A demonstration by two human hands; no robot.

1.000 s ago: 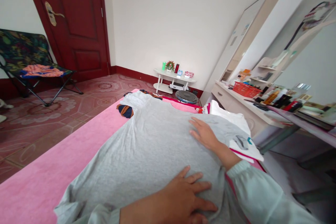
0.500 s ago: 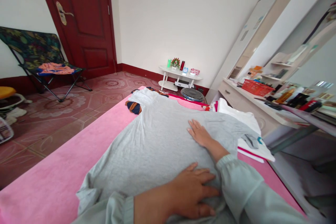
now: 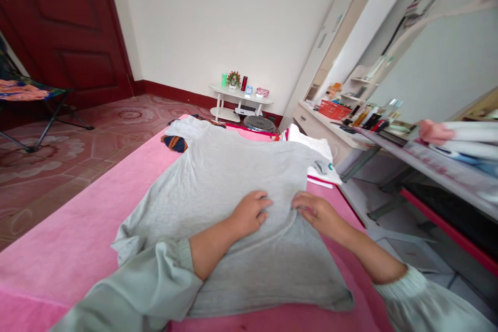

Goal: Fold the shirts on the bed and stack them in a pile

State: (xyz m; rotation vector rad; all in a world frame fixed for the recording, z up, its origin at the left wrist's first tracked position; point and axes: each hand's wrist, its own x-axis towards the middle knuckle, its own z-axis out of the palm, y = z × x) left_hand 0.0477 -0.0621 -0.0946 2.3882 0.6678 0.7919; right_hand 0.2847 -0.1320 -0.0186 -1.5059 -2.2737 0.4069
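Grey T-shirt (image 3: 229,176) — spread on pink cover (image 3: 85,228), white garments (image 3: 307,140) at its two o'clock. Right hand (image 3: 321,216): grip pinching the T-shirt's three-o'clock edge. Left hand (image 3: 250,212): curled at the fabric — grip cannot be told.

Colour record. Shirt (image 3: 218,171): heather grey, no print seen, darker toward the near hem. Cover (image 3: 89,223) beneath it: pink. Bundle (image 3: 175,143) at far left corner: navy with brown bands. White clothes (image 3: 309,141): crimson edging, grey-and-teal print. Left sleeve (image 3: 143,280) and right sleeve (image 3: 431,303): both pale grey-green, plain. Door (image 3: 85,21): dark red; baseboard (image 3: 175,92) similar. Wall (image 3: 202,21): off-white. Floor tiles (image 3: 128,115): dusty red, paler floral motif. Cloth (image 3: 23,92) on chair: peach-orange. Basket (image 3: 333,110): orange-red. Green cylinder (image 3: 224,80) stands near a dark red flask (image 3: 244,83). Small box (image 3: 262,92): pink-and-white pattern.
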